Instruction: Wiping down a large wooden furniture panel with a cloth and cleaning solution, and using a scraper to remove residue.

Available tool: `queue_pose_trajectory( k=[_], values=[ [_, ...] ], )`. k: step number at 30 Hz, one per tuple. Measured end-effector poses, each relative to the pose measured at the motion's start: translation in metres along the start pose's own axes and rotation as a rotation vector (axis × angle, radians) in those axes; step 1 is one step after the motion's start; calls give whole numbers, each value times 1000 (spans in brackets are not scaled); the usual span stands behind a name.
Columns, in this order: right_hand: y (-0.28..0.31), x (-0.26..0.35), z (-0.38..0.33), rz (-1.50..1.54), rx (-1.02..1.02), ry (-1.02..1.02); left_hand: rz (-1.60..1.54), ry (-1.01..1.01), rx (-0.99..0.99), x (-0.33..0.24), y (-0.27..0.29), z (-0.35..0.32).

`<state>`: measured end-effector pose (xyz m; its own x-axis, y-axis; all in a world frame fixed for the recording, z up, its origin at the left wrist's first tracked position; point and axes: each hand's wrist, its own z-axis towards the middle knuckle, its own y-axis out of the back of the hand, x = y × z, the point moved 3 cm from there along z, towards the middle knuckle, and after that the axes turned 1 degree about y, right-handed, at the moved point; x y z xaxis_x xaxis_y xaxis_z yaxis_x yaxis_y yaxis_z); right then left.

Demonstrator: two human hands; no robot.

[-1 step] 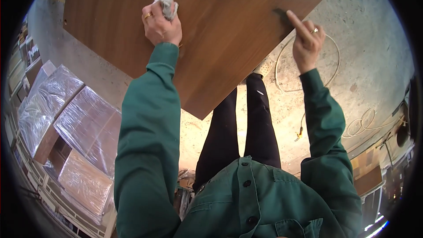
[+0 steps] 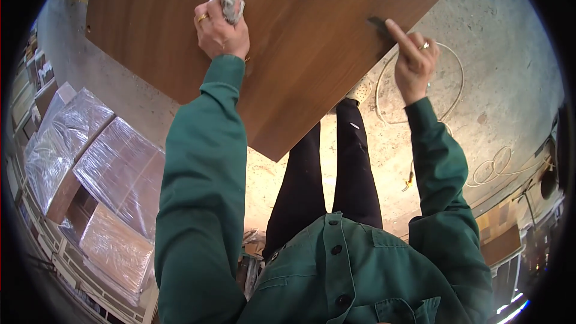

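A large brown wood-grain panel (image 2: 312,42) spans the upper middle, one corner pointing toward me. At the panel's middle-left, my left hand (image 2: 222,36) is closed round a crumpled grey-white rag (image 2: 230,1), which sticks out past the fingers. My right hand (image 2: 415,63) is over the panel's right edge, its index finger stretched forward and the other fingers curled. Under that fingertip lies the dark, flat blade (image 2: 378,23) of a small tool against the panel. The rest of this tool is hidden in my hand, so its exact kind is unclear.
Plastic-wrapped brown boxes or panels (image 2: 120,162) are stacked at the left. A pale cable (image 2: 462,78) loops over the concrete floor (image 2: 504,42) on the right, with a yellow-ended cord (image 2: 409,181) nearer. My shoe (image 2: 360,91) is by the panel's edge.
My right hand and the dark blade have shifted slightly left and nearer to me along the panel's edge. My left hand with the rag has barely moved.
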<state>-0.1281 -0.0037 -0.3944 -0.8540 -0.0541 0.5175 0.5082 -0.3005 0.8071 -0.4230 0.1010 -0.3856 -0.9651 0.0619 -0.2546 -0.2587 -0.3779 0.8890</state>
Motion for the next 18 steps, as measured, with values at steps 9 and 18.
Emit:
queue_pose_trajectory(
  k=[9, 18],
  values=[
    [-17, 114, -111, 86, 151, 57, -38, -37, 21, -12, 9, 4],
    [-34, 216, -217, 159, 338, 43, -69, -124, -59, -10, 10, 7]
  ],
)
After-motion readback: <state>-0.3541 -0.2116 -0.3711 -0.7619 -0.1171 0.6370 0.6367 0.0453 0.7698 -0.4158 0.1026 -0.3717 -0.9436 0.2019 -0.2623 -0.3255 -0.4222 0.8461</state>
